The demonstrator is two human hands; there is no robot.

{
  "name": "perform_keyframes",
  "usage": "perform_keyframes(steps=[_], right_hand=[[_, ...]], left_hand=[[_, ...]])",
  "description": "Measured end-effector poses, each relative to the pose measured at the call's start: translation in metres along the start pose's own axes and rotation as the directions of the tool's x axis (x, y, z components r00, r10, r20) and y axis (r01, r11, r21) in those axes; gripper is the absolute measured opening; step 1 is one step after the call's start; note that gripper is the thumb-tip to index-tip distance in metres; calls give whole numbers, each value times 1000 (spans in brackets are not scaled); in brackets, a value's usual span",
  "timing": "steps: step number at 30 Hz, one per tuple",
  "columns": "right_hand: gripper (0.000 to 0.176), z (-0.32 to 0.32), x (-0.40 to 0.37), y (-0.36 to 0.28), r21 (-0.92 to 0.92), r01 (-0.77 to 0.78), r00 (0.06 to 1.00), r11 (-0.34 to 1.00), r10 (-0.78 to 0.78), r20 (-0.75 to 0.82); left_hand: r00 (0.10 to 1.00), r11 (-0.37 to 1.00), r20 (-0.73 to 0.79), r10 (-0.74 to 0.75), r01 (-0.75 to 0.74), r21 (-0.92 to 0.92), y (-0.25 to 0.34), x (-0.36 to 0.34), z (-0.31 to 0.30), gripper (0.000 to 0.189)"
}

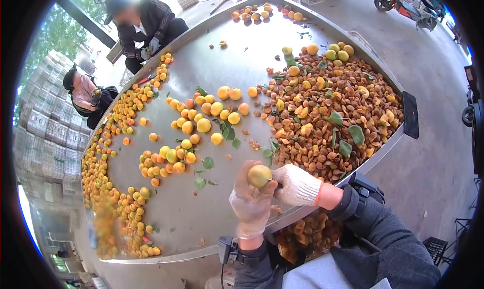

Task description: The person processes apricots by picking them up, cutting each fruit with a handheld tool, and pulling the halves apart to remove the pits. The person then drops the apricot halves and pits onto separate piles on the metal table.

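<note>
Gloved left hand (pixel 248 204) grips a yellow apricot (pixel 259 176) above the metal table (pixel 217 211), near its front edge. Gloved right hand (pixel 300 184) meets that fruit from the right; whether its curled fingers grasp anything, I cannot tell. Brown pits (pixel 313 153) heap the table's right end, loose apricots (pixel 203 125) dot its middle, and two people (pixel 151 21) sit beyond its far left side.
</note>
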State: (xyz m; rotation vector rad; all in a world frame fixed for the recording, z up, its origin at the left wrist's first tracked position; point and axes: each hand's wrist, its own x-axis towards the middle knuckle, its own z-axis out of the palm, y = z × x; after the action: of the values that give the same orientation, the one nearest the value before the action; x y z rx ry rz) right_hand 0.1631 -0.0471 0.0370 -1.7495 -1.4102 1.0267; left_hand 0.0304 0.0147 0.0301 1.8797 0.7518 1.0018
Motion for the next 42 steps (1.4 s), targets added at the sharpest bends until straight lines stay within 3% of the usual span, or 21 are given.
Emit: perform_keyframes(steps=[1,2,5,9,11,12,14,15,17,18,20,24,26,29,32,33,35,36,39,41,42], right_hand=[[27,3,-2,2,27,69,995,997,-68,-68],[27,6,-3,4,20,63,996,998,-62,-61],[28,12,-2,8,54,149,972,987,-136,-190],[31,4,-9,2,-23,95,990,995,-97,-103],[34,1,-9,1,-50,73,995,996,-76,-63],[35,1,-8,3,-60,68,996,996,-71,-56],[36,4,-6,10,-70,59,997,996,-62,-48],[35,8,-3,17,-44,51,998,998,-53,-41],[31,14,-1,19,30,93,991,995,-90,-101],[31,11,3,18,19,100,989,995,-97,-112],[29,12,2,12,5,161,965,987,-157,-209],[29,13,0,9,-103,124,975,987,-140,-175],[26,8,-1,6,-167,76,975,983,-109,-195],[21,3,-2,4,-182,82,985,980,-107,-134],[24,-1,-1,12,48,88,995,995,-85,-50],[23,4,0,20,-2,126,985,992,-126,-121],[22,10,5,19,-155,131,969,979,-159,-191],[21,11,4,14,-236,61,974,970,-110,-200],[22,13,2,9,-179,76,952,981,-125,-278],[20,5,-2,0,-266,-7,992,964,-26,-122],[20,4,-2,5,-278,3,992,961,-38,-121]], left_hand=[[985,927,42,-165,169,-334,3,-1,0,58],[943,718,132,-306,320,-618,4,-4,0,59],[905,560,270,-328,417,-716,1,0,-5,58],[883,605,268,-385,461,-650,5,-8,-10,57],[951,968,210,-225,242,-58,11,-5,-19,57],[950,968,213,-228,245,-58,8,-4,-17,57],[976,917,188,112,-175,358,-1,-3,-12,59],[975,918,189,113,-175,356,-1,-5,-10,59],[987,984,91,-136,145,-104,0,-8,-7,62],[989,985,90,-120,130,-110,-1,-2,-3,62],[942,650,127,-311,308,-695,-1,1,0,62],[922,596,200,-332,369,-713,0,0,4,61],[989,982,65,-134,141,-123,7,0,3,59],[987,990,103,-127,132,-48,8,1,3,59],[987,981,109,-114,130,-145,9,3,3,50],[992,986,91,-86,99,-138,4,-1,7,50],[970,832,30,-240,221,-509,-16,-6,19,50],[990,853,26,-136,130,-506,-19,-4,20,51],[966,849,21,-257,236,-473,14,0,16,56],[945,819,59,-322,309,-484,13,0,14,57],[979,947,36,-199,202,-249,7,0,12,56]])
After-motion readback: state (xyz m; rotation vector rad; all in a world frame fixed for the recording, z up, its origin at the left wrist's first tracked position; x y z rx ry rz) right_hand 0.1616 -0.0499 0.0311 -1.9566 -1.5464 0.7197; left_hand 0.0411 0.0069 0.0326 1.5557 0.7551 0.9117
